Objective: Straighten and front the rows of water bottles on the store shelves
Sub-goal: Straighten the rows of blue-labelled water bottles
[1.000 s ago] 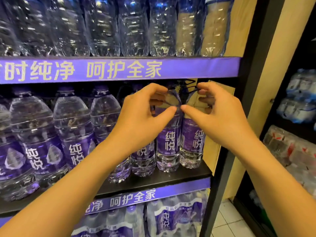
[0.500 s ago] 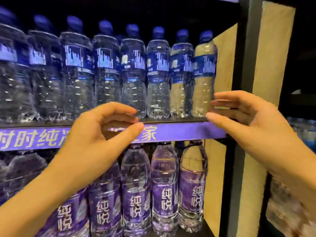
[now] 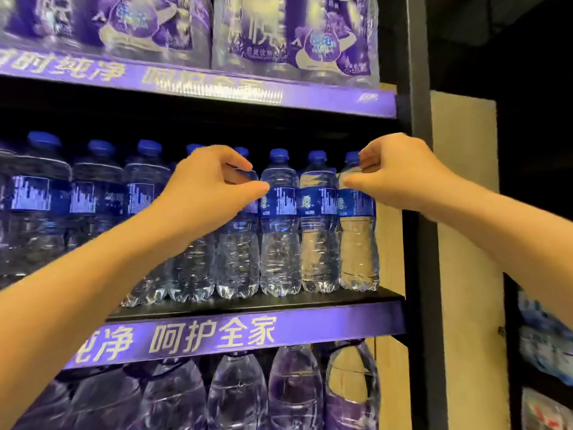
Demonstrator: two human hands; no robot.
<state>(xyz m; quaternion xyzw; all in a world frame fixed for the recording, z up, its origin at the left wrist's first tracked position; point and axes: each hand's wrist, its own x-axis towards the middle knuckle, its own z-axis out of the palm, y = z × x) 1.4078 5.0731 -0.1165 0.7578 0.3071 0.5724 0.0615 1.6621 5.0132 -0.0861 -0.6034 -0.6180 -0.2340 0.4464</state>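
Note:
A row of clear water bottles with blue labels and blue caps stands on the middle shelf [image 3: 341, 301]. My left hand [image 3: 214, 187] curls its thumb and fingers round the shoulder of one bottle [image 3: 238, 243], the fourth from the right end. My right hand [image 3: 400, 175] pinches the neck of the rightmost bottle [image 3: 358, 243], thumb in front and fingers by its cap. Two bottles [image 3: 279, 228] stand untouched between my hands. Labels on the right bottles face forward.
Shrink-wrapped purple bottle packs [image 3: 294, 35] sit on the shelf above. Larger purple-label bottles [image 3: 294, 392] fill the shelf below. A black upright post [image 3: 418, 212] bounds the shelves on the right, close to my right wrist. More packs [image 3: 545, 342] lie far right.
The view has risen from the large purple bottles to the blue-label row. Both hands moved up with it and now close on bottles in that row.

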